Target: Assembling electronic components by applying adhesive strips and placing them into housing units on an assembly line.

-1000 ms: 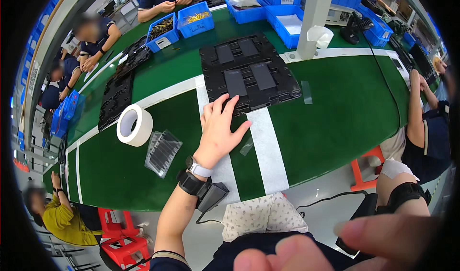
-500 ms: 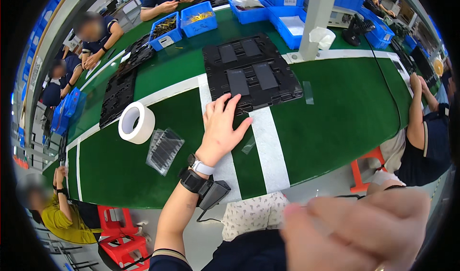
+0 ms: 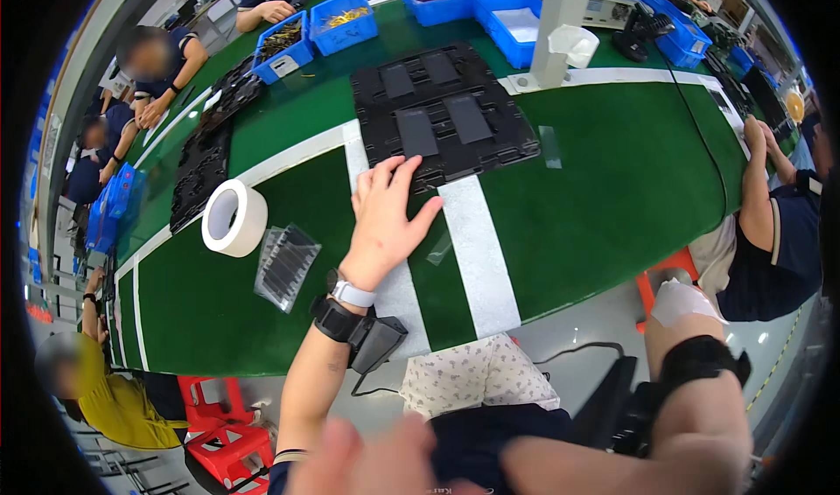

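My left hand [image 3: 382, 219] lies open, palm down, with its fingers spread. Its fingertips reach the near edge of a black plastic tray [image 3: 486, 156] that carries several flat dark rectangular pieces [image 3: 416, 133]. My right hand [image 3: 569, 469] is large and smeared by motion at the lower edge, close to the camera. Whether its fingers hold anything cannot be made out. A black strap with a box-shaped device [image 3: 378, 341] and a pale watch are on my left wrist. Left of this hand lie a white tape roll [image 3: 234, 219] and clear film strips with dark bars [image 3: 287, 268].
Small clear strips [image 3: 549, 147] stick to the green table [image 3: 604, 206]. Blue bins [image 3: 343, 21], some with yellow and dark parts, stand along the back. A grey post [image 3: 560, 31] rises behind the tray. Co-workers sit around; red stools [image 3: 229, 447] stand lower left.
My right hand has swept left along the lower edge, baring the strapped arm at the right. My left hand keeps its place at the tray while the whole view shifts slightly.
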Action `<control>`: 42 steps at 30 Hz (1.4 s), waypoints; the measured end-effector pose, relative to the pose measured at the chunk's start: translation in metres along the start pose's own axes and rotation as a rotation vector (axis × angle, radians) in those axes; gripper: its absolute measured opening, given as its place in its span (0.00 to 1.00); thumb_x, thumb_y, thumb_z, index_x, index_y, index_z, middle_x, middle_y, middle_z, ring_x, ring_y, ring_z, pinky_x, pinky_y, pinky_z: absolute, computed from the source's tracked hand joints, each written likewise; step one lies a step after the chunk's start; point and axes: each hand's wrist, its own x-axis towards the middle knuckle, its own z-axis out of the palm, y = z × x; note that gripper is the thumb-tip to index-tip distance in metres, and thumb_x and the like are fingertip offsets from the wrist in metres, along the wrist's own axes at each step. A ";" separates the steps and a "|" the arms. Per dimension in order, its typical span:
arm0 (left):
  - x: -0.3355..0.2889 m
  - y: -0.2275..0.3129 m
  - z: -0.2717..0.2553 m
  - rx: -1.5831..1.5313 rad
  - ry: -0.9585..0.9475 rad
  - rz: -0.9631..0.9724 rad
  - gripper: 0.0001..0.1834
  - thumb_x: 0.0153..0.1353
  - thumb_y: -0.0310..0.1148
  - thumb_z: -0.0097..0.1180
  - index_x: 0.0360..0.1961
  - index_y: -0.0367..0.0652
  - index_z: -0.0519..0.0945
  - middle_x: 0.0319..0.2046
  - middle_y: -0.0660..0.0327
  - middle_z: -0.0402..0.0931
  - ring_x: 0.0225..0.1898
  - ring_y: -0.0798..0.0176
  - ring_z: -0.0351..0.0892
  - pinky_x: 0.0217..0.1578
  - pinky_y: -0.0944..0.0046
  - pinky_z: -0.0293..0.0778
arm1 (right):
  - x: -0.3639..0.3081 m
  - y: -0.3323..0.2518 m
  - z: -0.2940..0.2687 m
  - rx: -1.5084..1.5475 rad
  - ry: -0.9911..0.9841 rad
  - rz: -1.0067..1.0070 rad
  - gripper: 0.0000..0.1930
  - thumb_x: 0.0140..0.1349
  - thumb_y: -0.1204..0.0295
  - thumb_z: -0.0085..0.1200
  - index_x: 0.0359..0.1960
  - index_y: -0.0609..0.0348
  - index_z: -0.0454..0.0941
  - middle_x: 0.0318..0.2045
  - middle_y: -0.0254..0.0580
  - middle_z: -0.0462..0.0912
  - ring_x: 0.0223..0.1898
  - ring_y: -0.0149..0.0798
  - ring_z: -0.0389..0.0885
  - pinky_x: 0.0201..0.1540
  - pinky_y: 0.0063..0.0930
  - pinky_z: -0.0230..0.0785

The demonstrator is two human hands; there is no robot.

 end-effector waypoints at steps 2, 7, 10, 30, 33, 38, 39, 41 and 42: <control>0.009 0.019 -0.002 -0.019 0.003 0.072 0.30 0.49 0.41 0.59 0.53 0.43 0.68 0.52 0.54 0.63 0.52 0.48 0.59 0.53 0.52 0.56 | -0.009 -0.016 -0.018 -0.058 0.033 0.055 0.16 0.37 0.69 0.64 0.31 0.57 0.77 0.27 0.31 0.79 0.23 0.34 0.74 0.28 0.32 0.68; -0.007 -0.006 -0.004 0.005 0.012 -0.014 0.30 0.49 0.41 0.60 0.53 0.43 0.68 0.52 0.54 0.63 0.52 0.48 0.59 0.53 0.52 0.56 | -0.057 -0.057 0.020 0.036 -0.008 -0.007 0.17 0.38 0.68 0.65 0.32 0.57 0.77 0.26 0.30 0.80 0.22 0.33 0.73 0.26 0.31 0.68; -0.001 0.004 -0.002 -0.012 0.013 0.019 0.30 0.49 0.40 0.60 0.53 0.43 0.68 0.52 0.54 0.63 0.52 0.49 0.59 0.53 0.52 0.56 | -0.059 -0.049 0.013 -0.057 0.003 -0.076 0.15 0.38 0.69 0.63 0.30 0.58 0.77 0.24 0.31 0.78 0.21 0.32 0.73 0.24 0.29 0.65; -0.001 0.001 -0.002 -0.012 0.019 0.023 0.29 0.49 0.40 0.60 0.53 0.42 0.69 0.51 0.54 0.64 0.51 0.50 0.59 0.53 0.53 0.56 | -0.048 -0.018 0.040 -0.448 0.116 -0.508 0.05 0.40 0.73 0.53 0.21 0.60 0.73 0.15 0.34 0.68 0.16 0.27 0.70 0.09 0.20 0.53; -0.002 0.001 -0.003 -0.008 0.023 0.016 0.30 0.49 0.39 0.60 0.53 0.42 0.68 0.51 0.55 0.64 0.51 0.50 0.59 0.53 0.52 0.57 | -0.053 -0.016 0.052 -0.292 0.220 -0.386 0.04 0.40 0.71 0.53 0.20 0.54 0.72 0.16 0.30 0.68 0.15 0.26 0.68 0.10 0.19 0.54; 0.005 0.013 0.000 -0.031 -0.005 0.020 0.29 0.49 0.39 0.60 0.52 0.42 0.69 0.51 0.56 0.64 0.51 0.50 0.59 0.52 0.53 0.57 | -0.056 -0.031 0.005 -0.150 0.181 -0.211 0.04 0.44 0.68 0.53 0.22 0.48 0.71 0.21 0.30 0.70 0.15 0.26 0.67 0.14 0.17 0.57; -0.006 -0.004 -0.005 0.001 0.005 -0.034 0.29 0.49 0.39 0.60 0.52 0.42 0.69 0.51 0.56 0.64 0.51 0.50 0.59 0.52 0.53 0.57 | -0.049 -0.038 0.000 -0.095 -0.052 -0.106 0.06 0.50 0.67 0.51 0.25 0.53 0.71 0.24 0.33 0.73 0.18 0.27 0.71 0.17 0.17 0.61; -0.007 -0.004 -0.006 0.007 0.011 -0.024 0.29 0.49 0.39 0.59 0.52 0.42 0.69 0.50 0.56 0.64 0.51 0.51 0.60 0.52 0.53 0.57 | -0.046 -0.044 -0.007 -0.089 -0.279 0.037 0.09 0.56 0.65 0.49 0.28 0.57 0.72 0.27 0.36 0.76 0.21 0.28 0.75 0.21 0.18 0.66; -0.006 -0.003 -0.006 0.003 0.010 -0.024 0.29 0.49 0.39 0.59 0.52 0.42 0.69 0.50 0.56 0.64 0.51 0.51 0.60 0.52 0.53 0.57 | -0.043 -0.044 -0.005 -0.028 -0.241 -0.053 0.09 0.55 0.64 0.49 0.27 0.56 0.72 0.26 0.35 0.75 0.20 0.28 0.74 0.20 0.18 0.65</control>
